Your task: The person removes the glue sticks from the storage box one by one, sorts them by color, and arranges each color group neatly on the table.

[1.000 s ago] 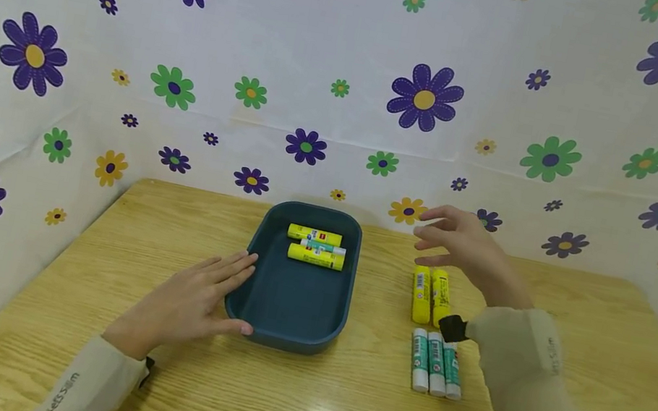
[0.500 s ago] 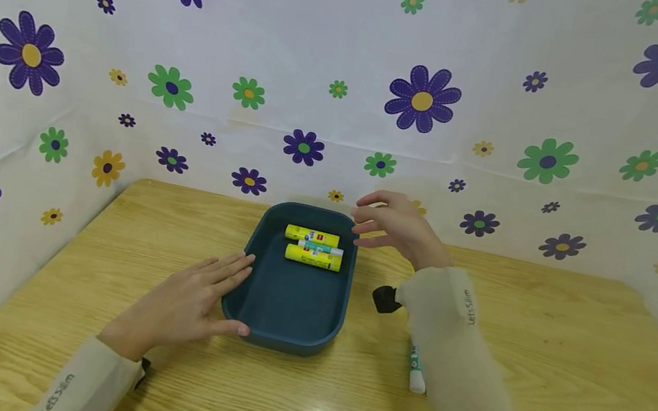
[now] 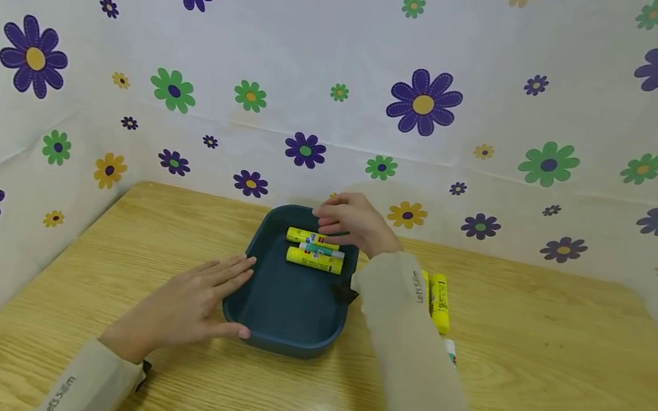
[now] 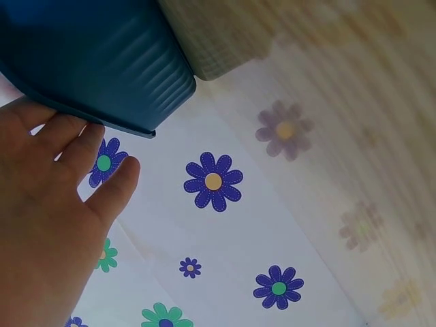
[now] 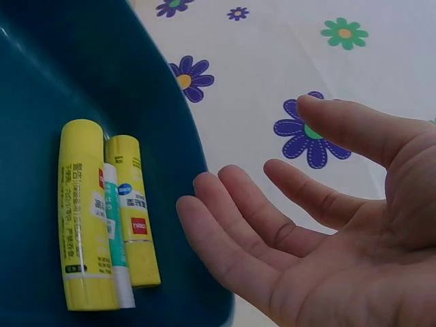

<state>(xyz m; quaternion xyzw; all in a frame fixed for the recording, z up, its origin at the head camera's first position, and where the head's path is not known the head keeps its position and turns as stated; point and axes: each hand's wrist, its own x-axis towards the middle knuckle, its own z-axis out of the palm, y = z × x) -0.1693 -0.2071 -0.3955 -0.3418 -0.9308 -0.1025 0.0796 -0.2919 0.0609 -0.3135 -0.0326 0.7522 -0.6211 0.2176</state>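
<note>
A dark blue plastic tray (image 3: 284, 308) stands on the table. My left hand (image 3: 175, 307) rests against its left rim with fingers extended, the thumb by the near left corner. Over the tray's far right part is my right hand (image 3: 359, 222), holding nothing, its fingers relaxed and spread apart in the right wrist view. Inside the tray lie a near yellow glue stick (image 5: 85, 218), a thinner green-and-white glue stick (image 5: 119, 252) and another yellow glue stick (image 5: 136, 211), side by side. The right hand partly covers the far yellow one in the head view.
Right of the tray, a yellow glue stick (image 3: 440, 304) lies beside another, mostly hidden by the right sleeve (image 3: 410, 345). A green-and-white glue stick (image 3: 450, 352) shows just an end there. A flowered cloth (image 3: 345, 113) hangs behind the wooden table (image 3: 566, 394).
My right hand has moved left from above the loose glue sticks to over the tray, its sleeve now covering most of those sticks. The left hand stays at the rim.
</note>
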